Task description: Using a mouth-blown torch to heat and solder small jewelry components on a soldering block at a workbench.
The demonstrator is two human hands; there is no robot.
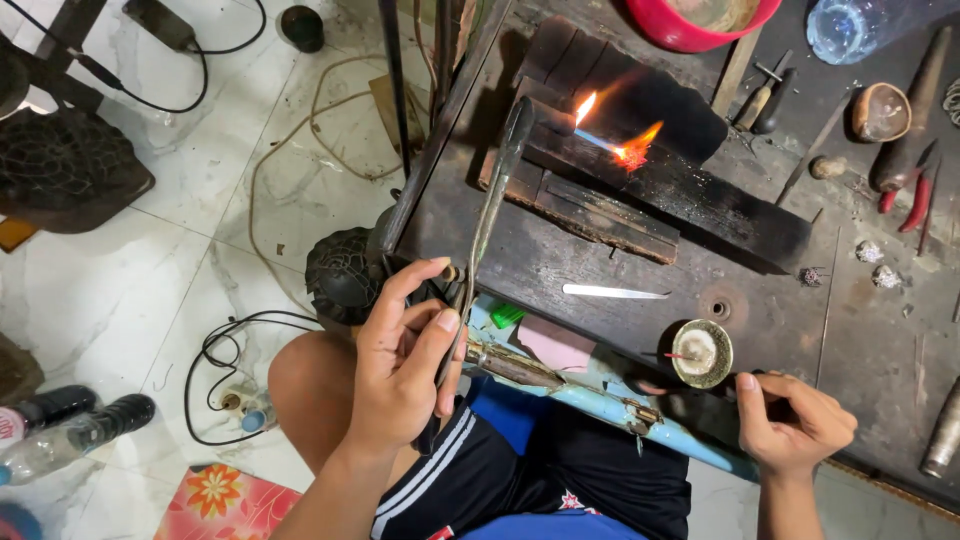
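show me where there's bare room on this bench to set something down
Bare bench top lies between the charred blocks and the metal sliver, and right of the small round dish. It is crowded at the far right among the pliers and the little bowl.

A single head-worn camera looks steeply down, close over the person's lap. The dark workbench (560,270) fills the frame from twelve to four o'clock, and the marble floor (130,290) spreads from seven to eleven o'clock
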